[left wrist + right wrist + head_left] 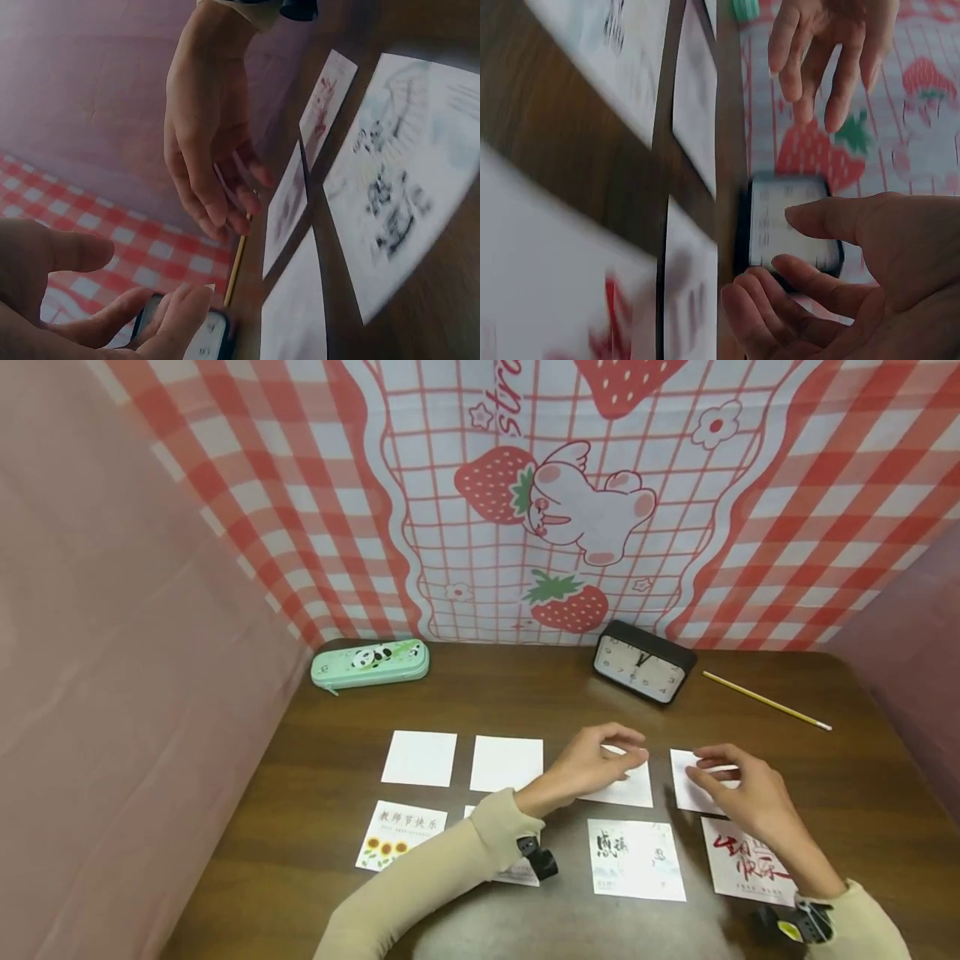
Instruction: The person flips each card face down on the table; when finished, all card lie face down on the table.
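My left hand (596, 762) hovers over a white card (633, 792) in the back row, thumb and fingers apart, holding nothing. To its right, my right hand (746, 789) hangs above another white card (684, 777), its fingers loosely bent around a gap. Both hands partly cover these cards. In front lie a card with black brush lettering (637, 860) and one with red lettering (735, 864), the latter partly behind the right wrist. In the right wrist view, the right hand's thumb (829, 217) stands away from its fingers.
Farther left lie two plain white cards (420, 758), a sunflower card (402, 831) and a card (517, 872) mostly hidden by the left sleeve. At the back are a green panda pencil case (371, 662), a black clock (643, 662) and a yellow pencil (765, 700). Curtains border the table.
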Available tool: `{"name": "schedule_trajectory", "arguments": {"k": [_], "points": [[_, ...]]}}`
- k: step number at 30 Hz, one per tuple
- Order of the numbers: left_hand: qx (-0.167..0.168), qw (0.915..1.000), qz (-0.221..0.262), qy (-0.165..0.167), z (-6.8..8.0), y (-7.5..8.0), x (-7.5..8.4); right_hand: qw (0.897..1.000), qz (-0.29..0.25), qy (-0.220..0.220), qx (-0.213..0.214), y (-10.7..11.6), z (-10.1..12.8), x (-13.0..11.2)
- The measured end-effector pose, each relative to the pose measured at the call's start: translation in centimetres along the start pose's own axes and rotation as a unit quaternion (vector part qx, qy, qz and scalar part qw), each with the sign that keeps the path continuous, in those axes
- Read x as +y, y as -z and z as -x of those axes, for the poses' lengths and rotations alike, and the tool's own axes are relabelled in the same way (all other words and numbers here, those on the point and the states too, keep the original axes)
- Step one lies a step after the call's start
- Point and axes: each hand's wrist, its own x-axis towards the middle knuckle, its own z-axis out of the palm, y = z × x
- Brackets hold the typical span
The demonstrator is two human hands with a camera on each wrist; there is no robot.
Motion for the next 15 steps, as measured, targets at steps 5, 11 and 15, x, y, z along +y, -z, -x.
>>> {"name": "schedule_trajectory", "arguments": {"k": [5,11,15], "points": [[0.006,0.9981,-0.06,-0.01,2.2,3.9,-0.4,0.998,-0.03,0.034,-0.042,-2.1,0.0,-3.3],[0.026,0.991,-0.127,-0.033,4.8,8.3,-1.3,0.992,-0.073,0.068,-0.082,-5.1,-0.2,-6.8],[0.052,0.9841,-0.166,-0.035,6.7,10.7,-2.1,0.982,-0.118,0.097,-0.114,-7.0,-0.2,-8.8]]}}
